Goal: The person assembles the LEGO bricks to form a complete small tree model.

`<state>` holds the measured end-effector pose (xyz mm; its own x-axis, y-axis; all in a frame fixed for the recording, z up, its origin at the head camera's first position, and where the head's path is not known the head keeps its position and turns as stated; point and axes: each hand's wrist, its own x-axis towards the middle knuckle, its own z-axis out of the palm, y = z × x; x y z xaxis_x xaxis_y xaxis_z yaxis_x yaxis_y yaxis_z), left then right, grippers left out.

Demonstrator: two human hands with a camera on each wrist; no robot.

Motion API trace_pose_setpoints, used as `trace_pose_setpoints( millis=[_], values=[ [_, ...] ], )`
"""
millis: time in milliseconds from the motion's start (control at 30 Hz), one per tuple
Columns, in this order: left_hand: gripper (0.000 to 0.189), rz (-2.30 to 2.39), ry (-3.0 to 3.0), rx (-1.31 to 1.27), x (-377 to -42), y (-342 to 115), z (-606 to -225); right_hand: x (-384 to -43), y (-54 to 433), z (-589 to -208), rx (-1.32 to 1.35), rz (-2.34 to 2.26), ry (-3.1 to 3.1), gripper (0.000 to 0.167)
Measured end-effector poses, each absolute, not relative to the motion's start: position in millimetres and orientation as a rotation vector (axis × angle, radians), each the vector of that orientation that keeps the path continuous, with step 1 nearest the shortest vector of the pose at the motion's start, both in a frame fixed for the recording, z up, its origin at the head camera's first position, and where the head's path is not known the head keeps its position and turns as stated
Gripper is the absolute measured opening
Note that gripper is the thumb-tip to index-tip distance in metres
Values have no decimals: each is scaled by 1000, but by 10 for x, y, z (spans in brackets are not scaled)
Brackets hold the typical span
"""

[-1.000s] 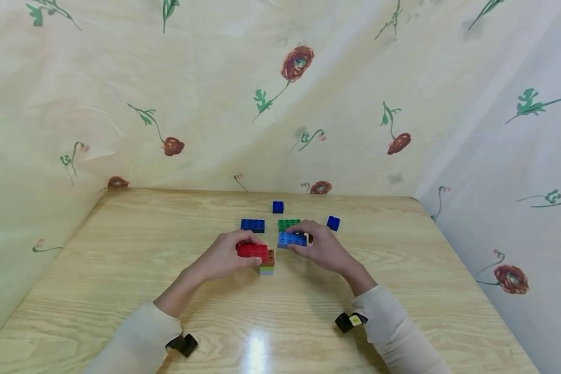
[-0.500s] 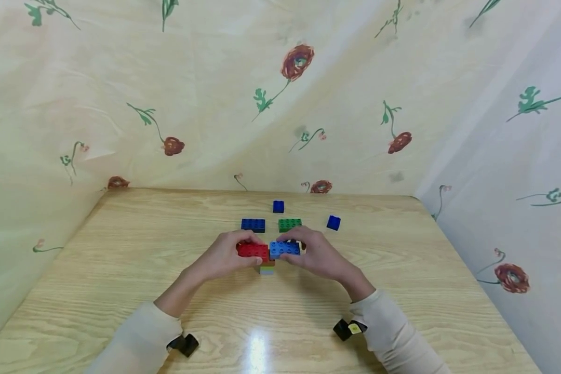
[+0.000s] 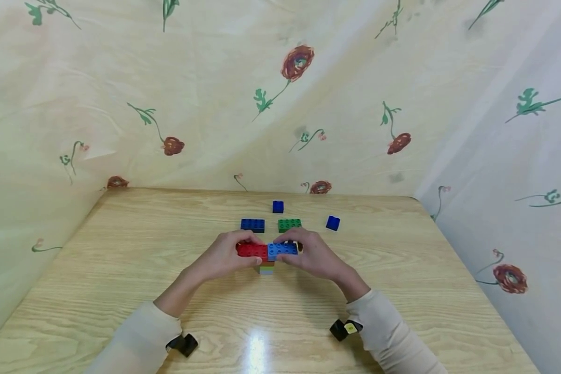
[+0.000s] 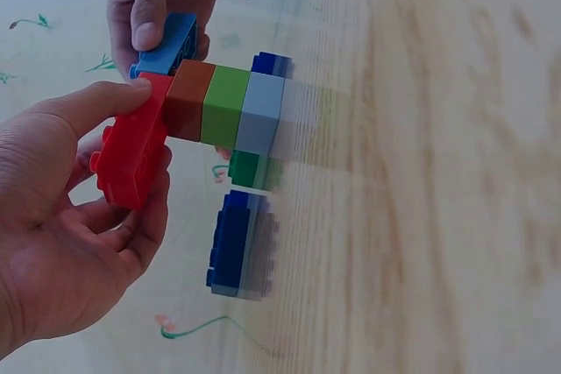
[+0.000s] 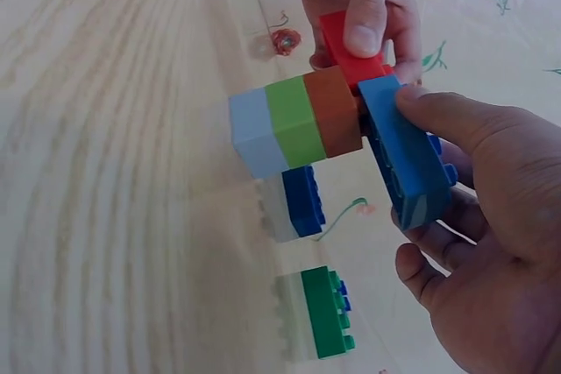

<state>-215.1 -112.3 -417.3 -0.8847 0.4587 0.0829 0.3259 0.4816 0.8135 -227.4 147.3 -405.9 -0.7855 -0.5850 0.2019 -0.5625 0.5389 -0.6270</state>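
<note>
A short stack of toy building bricks stands on the table: a pale blue brick (image 5: 258,133) at the bottom, a lime green brick (image 5: 293,118), then a brown brick (image 5: 333,111). A red brick (image 3: 252,251) lies across the top and juts out left; my left hand (image 3: 218,257) pinches it between thumb and fingers. My right hand (image 3: 321,255) grips a medium-blue brick (image 3: 282,251) by its long sides. This brick's inner end meets the red one over the brown brick. A dark gap with studs shows under it in the right wrist view; whether it is fully seated I cannot tell.
Behind the stack lie a dark blue brick (image 3: 253,225) and a green brick (image 3: 290,225). Two small blue bricks, one at the back (image 3: 278,206) and one at the right (image 3: 333,223), sit farther off. Flowered cloth (image 3: 205,104) hangs behind the wooden table (image 3: 145,234).
My right hand has carried the medium-blue brick left, from beside the stack to over the brown brick and against the red brick. The left hand has stayed in place on the red brick.
</note>
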Motion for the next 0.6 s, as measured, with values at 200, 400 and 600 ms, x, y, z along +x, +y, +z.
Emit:
trace_pose_setpoints(
  millis=[200,400,600],
  values=[
    [25,1366,2571,695,-2154,-1117,-4179,-2275,1458,-4100,-976,-1139,2728,29],
    [25,1370,2575,702,-2160,-1113,-4183,-2282,1442,-4094,-987,-1101,2741,29],
    [25,1359,2584,682,-2155,-1117,-4181,-2300,1423,-4081,-984,-1065,2737,29]
  ],
)
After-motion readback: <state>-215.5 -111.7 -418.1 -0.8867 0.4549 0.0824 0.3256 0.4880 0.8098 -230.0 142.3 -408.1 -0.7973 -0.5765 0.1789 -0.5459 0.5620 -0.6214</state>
